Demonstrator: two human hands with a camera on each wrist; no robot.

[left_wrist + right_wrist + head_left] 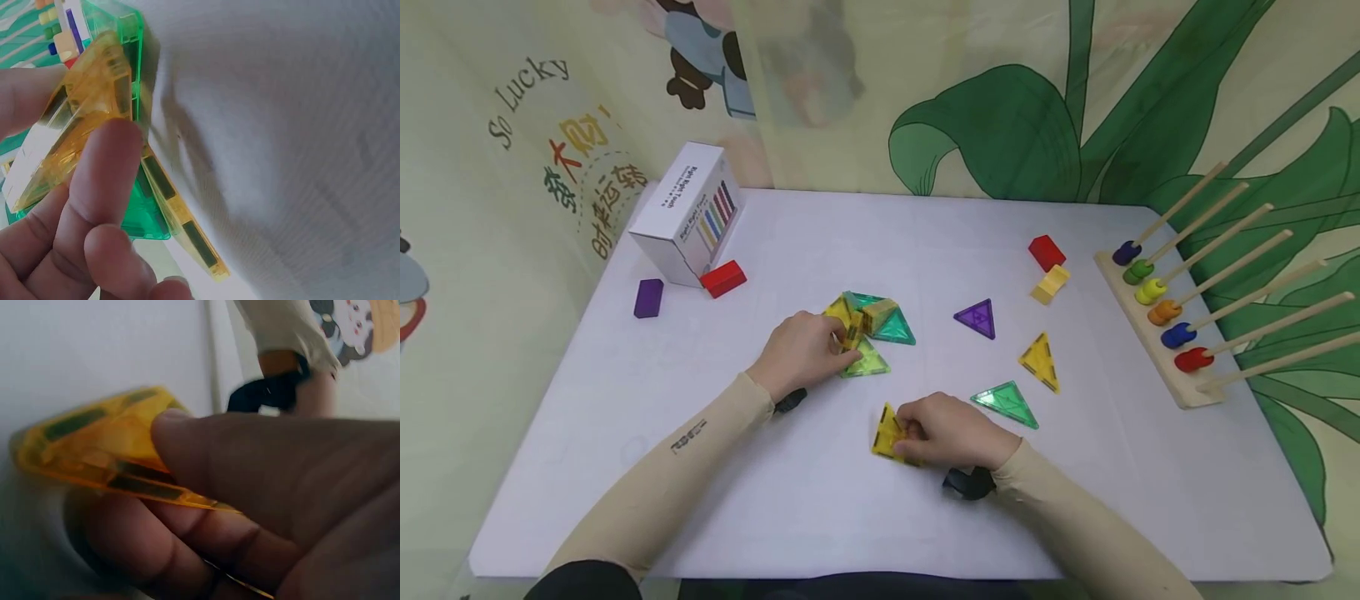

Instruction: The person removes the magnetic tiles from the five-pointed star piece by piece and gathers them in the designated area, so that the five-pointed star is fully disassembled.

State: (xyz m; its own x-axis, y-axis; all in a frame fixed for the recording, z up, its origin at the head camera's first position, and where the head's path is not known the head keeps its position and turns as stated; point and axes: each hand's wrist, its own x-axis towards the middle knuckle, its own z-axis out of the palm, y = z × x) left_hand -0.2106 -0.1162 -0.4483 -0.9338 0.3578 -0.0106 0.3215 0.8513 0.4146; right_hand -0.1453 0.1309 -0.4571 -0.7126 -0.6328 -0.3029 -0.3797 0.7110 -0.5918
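Note:
My left hand (805,354) grips a yellow translucent triangular magnetic tile (94,100) between thumb and fingers. It is at a cluster of tiles left of the table's middle. In that cluster lie a teal tile (897,327), a light-green tile (868,362) and a yellow piece (877,314) on top of the teal one. In the left wrist view another yellow tile (187,225) leans beside a green one (147,215). Nearer the front, my right hand (951,429) pinches a yellow triangular tile (100,437) by thumb and fingers; its far corner is covered by the hand.
Loose triangles lie to the right: purple (977,318), yellow (1041,363) and green (1006,404). Red (1047,252) and yellow (1049,284) blocks lie behind them, near a peg board (1157,333) with beads. A white box (681,217) stands back left beside red (724,279) and purple (648,298) blocks.

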